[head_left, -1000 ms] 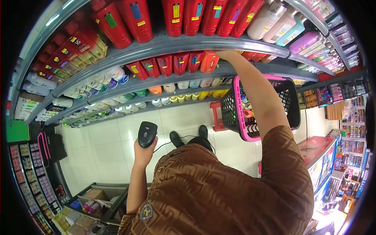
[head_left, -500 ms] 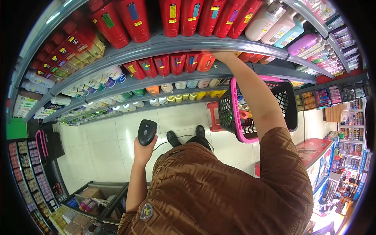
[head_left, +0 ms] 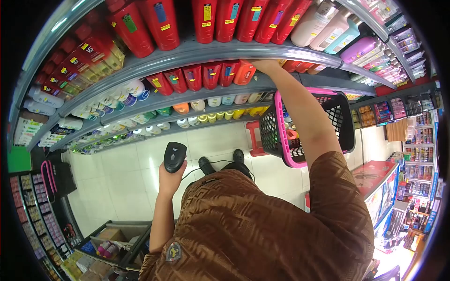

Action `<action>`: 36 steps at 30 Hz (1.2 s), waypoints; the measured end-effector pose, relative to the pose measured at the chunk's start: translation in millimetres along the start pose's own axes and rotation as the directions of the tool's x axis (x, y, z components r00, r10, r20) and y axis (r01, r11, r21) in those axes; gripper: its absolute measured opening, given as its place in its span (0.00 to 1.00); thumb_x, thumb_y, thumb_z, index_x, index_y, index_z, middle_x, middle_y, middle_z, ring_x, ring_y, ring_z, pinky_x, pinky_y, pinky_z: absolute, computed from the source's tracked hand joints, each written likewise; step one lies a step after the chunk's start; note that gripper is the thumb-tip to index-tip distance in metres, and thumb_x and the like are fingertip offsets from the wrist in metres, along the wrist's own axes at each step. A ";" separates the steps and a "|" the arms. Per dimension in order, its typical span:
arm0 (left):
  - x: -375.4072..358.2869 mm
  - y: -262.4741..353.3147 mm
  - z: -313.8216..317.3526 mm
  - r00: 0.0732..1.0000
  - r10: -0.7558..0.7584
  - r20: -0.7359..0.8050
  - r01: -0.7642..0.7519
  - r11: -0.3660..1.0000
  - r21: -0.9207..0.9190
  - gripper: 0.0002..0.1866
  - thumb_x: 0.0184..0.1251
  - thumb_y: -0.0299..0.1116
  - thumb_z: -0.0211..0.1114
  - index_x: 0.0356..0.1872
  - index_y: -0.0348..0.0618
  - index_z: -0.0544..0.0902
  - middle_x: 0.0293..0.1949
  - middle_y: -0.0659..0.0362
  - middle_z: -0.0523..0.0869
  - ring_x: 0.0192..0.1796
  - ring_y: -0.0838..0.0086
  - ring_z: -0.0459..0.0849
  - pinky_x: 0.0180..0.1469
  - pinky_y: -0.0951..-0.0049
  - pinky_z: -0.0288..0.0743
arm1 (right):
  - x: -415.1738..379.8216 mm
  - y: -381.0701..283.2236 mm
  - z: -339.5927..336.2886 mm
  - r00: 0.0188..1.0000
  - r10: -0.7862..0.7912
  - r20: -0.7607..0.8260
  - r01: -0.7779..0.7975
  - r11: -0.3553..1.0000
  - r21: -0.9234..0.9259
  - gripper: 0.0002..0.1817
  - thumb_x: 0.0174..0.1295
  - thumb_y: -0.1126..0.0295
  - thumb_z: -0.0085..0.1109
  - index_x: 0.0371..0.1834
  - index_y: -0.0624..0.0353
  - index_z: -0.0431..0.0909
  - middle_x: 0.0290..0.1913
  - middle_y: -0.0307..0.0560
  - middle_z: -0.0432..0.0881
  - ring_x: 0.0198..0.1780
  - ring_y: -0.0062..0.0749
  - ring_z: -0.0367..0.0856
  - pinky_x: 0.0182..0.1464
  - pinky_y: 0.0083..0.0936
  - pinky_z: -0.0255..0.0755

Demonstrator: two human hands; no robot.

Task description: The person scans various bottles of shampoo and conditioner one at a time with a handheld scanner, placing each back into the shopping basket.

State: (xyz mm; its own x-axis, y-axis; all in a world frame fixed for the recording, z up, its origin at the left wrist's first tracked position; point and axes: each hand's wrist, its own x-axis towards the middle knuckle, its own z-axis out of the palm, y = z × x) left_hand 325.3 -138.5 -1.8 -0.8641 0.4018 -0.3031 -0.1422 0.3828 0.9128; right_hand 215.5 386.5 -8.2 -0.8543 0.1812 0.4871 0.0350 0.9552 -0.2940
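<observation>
My left hand [head_left: 170, 179] is closed around a black handheld barcode scanner [head_left: 175, 157], held above the floor with its cable running toward my body. My right arm stretches forward over a black and pink shopping basket [head_left: 286, 136]. At its end, my right hand [head_left: 265, 66] reaches in under the upper shelf edge [head_left: 290, 55], beside an orange bottle [head_left: 245, 73] at the end of a row of red bottles [head_left: 192, 77]. The shelf edge hides my right fingers, so I cannot see whether they hold anything.
Tall red bottles [head_left: 205, 21] line the upper shelf, with pale and purple bottles [head_left: 361, 50] to the right. Lower shelves carry many small bottles [head_left: 214, 101]. A red stool-like stand [head_left: 255, 138] is beside the basket. Open boxes [head_left: 110, 234] sit behind me at left.
The view has shifted very slightly. My left hand keeps the scanner in nearly the same place, and my right hand stays under the shelf edge.
</observation>
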 end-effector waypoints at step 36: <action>-24.2 95.2 297.9 0.840 -0.201 0.504 0.165 0.980 0.115 0.14 0.64 0.32 0.77 0.45 0.35 0.85 0.36 0.61 0.89 0.34 0.81 0.83 0.39 0.75 0.77 | -391.5 127.8 -199.6 0.513 0.478 0.713 -0.637 0.769 -0.057 0.22 0.60 0.50 0.69 0.47 0.57 0.86 0.45 0.56 0.89 0.49 0.50 0.89 0.53 0.44 0.81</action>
State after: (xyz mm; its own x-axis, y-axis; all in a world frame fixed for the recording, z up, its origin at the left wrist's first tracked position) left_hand 476.6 136.0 10.9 -0.4543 0.6799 -0.5757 -0.2259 0.5372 0.8127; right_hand 658.0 484.3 -72.4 -0.7913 0.3824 -0.4771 0.6006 0.6320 -0.4897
